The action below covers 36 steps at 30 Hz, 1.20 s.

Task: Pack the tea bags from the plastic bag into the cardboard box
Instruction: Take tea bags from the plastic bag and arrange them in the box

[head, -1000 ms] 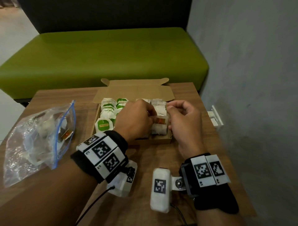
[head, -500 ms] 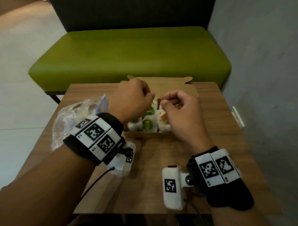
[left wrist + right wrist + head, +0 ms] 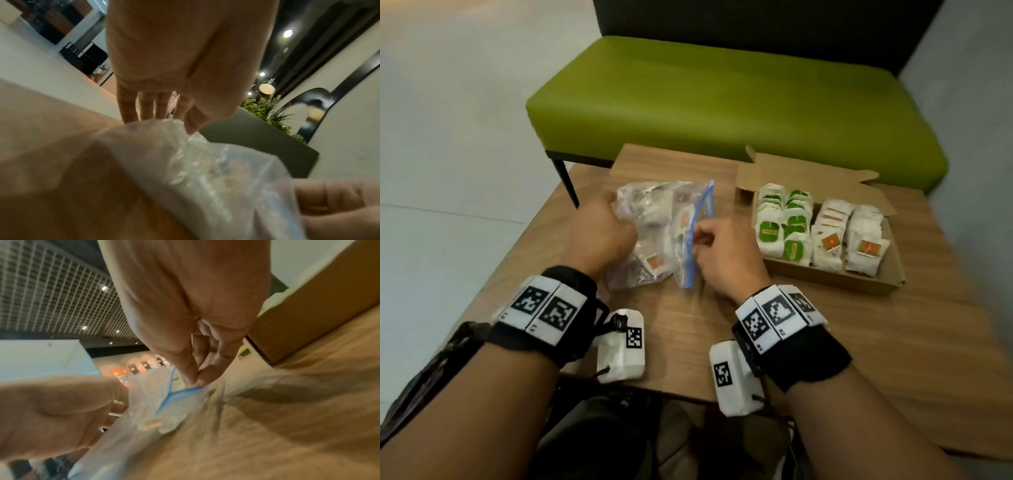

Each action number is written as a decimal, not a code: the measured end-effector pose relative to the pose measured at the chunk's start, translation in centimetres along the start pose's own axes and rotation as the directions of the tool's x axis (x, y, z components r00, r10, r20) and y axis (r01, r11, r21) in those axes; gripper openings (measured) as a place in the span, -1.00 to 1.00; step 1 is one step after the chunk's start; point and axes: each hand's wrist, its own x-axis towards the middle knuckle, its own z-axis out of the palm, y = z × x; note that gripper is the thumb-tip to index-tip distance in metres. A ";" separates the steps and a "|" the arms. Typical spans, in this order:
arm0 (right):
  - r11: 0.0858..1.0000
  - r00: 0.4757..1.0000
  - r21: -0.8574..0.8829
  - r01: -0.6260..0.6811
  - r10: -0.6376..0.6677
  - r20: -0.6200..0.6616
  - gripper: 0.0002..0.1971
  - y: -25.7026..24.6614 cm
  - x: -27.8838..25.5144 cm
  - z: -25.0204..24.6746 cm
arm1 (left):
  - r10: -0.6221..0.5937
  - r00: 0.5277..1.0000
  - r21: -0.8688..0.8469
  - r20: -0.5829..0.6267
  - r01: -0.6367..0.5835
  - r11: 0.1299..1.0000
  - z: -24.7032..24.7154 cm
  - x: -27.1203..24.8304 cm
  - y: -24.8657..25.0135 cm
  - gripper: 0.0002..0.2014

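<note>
Both hands at the plastic bag [image 3: 661, 236] on the worktop [image 3: 688, 329]
Left hand [image 3: 599, 236] grasps its crumpled side; right hand [image 3: 726, 253] pinches the blue zip edge; cardboard box [image 3: 825, 281] of tea bags [image 3: 822, 229] sits just right

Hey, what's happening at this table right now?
A person is packing tea bags into an open cardboard box on a wooden table. The box already holds rows of tea bags, green-labelled on one side and red-labelled on the other. Both hands are at the clear plastic zip bag beside the box: the left hand grips its crumpled body, and the right hand pinches the blue zip edge. More tea bags show inside the bag.
</note>
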 end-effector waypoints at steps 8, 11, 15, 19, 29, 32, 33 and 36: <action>0.970 0.984 -0.167 0.176 -0.178 0.003 -0.78 -0.6 0.6 0.6 | -0.021 0.993 -0.113 0.117 0.034 0.993 0.2 0.5 -2.3 -0.44; 0.993 1.000 -0.117 0.019 -0.016 0.026 -0.56 -0.7 1.1 1.1 | 0.018 0.989 -0.114 0.143 -0.002 0.993 0.5 0.7 -2.8 -0.57; 0.987 0.997 -0.157 -0.032 0.043 0.063 -0.64 -1.2 1.7 1.3 | 0.044 0.985 -0.141 0.168 -0.020 0.990 0.4 0.9 -3.0 -0.66; 0.964 0.988 -0.250 0.086 -0.049 0.149 -0.86 -1.5 2.3 1.4 | 0.030 0.969 -0.142 0.244 0.005 0.990 -0.1 0.5 -2.6 -0.40; 0.986 0.994 -0.159 -0.041 0.057 0.093 -0.51 -1.3 2.4 1.7 | 0.092 0.930 -0.104 0.355 -0.059 0.993 -0.9 -0.1 -2.1 -0.77; 0.959 0.993 -0.283 0.023 0.010 0.115 -0.74 -1.7 2.7 1.8 | 0.091 0.919 -0.126 0.383 -0.045 0.991 -1.0 -0.3 -2.0 -0.74; 0.947 0.994 -0.319 0.035 0.000 0.107 -0.79 -1.7 2.9 2.0 | 0.090 0.915 -0.140 0.394 -0.037 0.989 -1.1 -0.5 -1.9 -0.75; 0.925 0.993 -0.378 0.042 0.003 0.118 -0.74 -2.0 3.0 2.4 | 0.093 0.900 -0.156 0.427 -0.028 0.987 -1.2 -0.8 -1.7 -0.81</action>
